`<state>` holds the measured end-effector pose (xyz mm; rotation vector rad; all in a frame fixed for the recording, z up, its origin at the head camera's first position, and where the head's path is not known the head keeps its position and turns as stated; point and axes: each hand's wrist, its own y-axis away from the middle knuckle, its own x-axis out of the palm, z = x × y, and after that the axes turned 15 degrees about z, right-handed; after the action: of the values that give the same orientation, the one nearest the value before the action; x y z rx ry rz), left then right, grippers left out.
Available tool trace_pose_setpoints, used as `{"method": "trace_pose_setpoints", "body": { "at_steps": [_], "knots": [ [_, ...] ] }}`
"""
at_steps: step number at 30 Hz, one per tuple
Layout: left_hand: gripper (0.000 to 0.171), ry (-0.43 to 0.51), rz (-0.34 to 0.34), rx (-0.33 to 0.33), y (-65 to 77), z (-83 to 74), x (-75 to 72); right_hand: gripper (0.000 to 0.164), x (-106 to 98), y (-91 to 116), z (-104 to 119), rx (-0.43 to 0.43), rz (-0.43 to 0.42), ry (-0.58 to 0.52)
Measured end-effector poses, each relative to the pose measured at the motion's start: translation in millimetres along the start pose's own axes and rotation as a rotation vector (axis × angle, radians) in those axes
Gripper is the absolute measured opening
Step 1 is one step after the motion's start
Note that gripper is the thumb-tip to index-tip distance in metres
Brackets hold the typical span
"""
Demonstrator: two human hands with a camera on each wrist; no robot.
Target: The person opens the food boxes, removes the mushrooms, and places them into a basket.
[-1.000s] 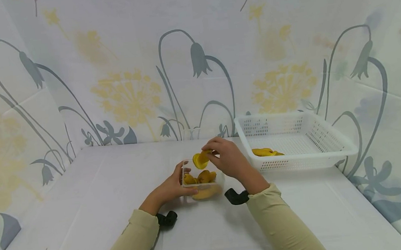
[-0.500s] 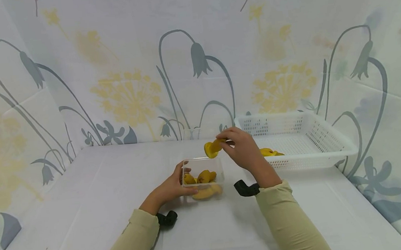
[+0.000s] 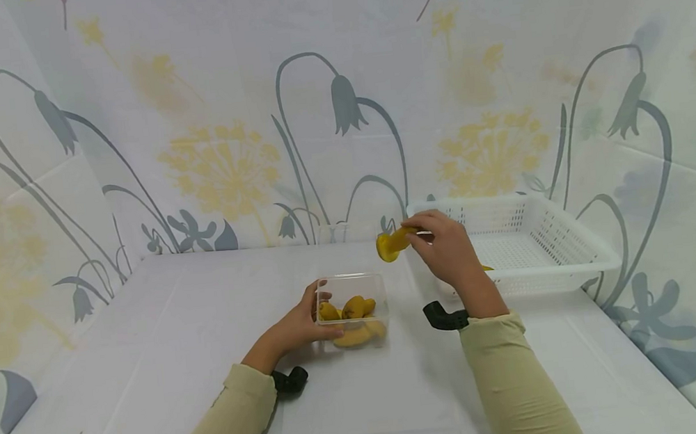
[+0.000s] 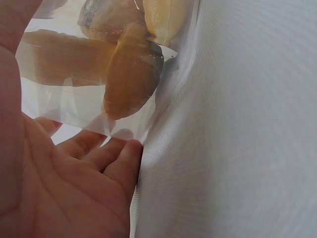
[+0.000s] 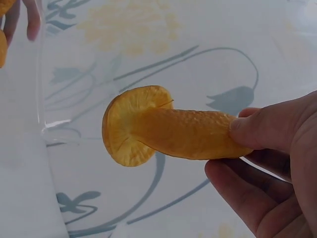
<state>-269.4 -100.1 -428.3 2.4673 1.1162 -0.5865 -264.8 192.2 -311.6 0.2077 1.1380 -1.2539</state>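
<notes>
In the head view, my right hand point(image 3: 448, 249) pinches a yellow mushroom point(image 3: 390, 244) by the end of its stem, raised above the table between the box and the basket. The right wrist view shows the mushroom's gilled cap point(image 5: 132, 126) pointing away from the thumb and fingers. My left hand point(image 3: 295, 325) grips the left side of a clear plastic box point(image 3: 358, 320) on the table, thumb at the front and fingers behind. Several yellow-brown mushrooms point(image 4: 132, 74) lie inside the box and show through its wall in the left wrist view.
A white perforated plastic basket point(image 3: 536, 272) stands at the back right. Only a bit of yellow mushroom point(image 3: 487, 268) shows in it past my right hand. A clear cup point(image 3: 333, 233) stands at the back, before the flower-printed curtain point(image 3: 215, 83). White cloth point(image 3: 194, 315) covers the table.
My right hand has moved right and slightly up with the mushroom, from over the box to beside the basket's left end. The left hand and the box have stayed put.
</notes>
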Motion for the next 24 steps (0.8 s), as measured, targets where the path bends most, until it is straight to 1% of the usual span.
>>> {"method": "trace_pose_setpoints", "body": {
  "at_steps": [5,11,18,24],
  "knots": [
    [0.111,0.009,0.004,0.002,0.3,0.0,0.0,0.022,-8,2,-6,0.041,-0.006,-0.028],
    [0.111,0.010,0.011,0.007,0.2,1.0,-0.5,0.025,-18,6,-18,0.124,-0.028,-0.068],
    [0.111,0.015,0.016,0.012,-0.1,0.8,-1.0,0.027,-29,10,-32,0.216,-0.079,-0.045],
    [0.111,0.024,0.016,0.009,0.1,0.0,-0.4,0.028,-36,14,-43,0.254,-0.093,-0.062]
  ]
}}
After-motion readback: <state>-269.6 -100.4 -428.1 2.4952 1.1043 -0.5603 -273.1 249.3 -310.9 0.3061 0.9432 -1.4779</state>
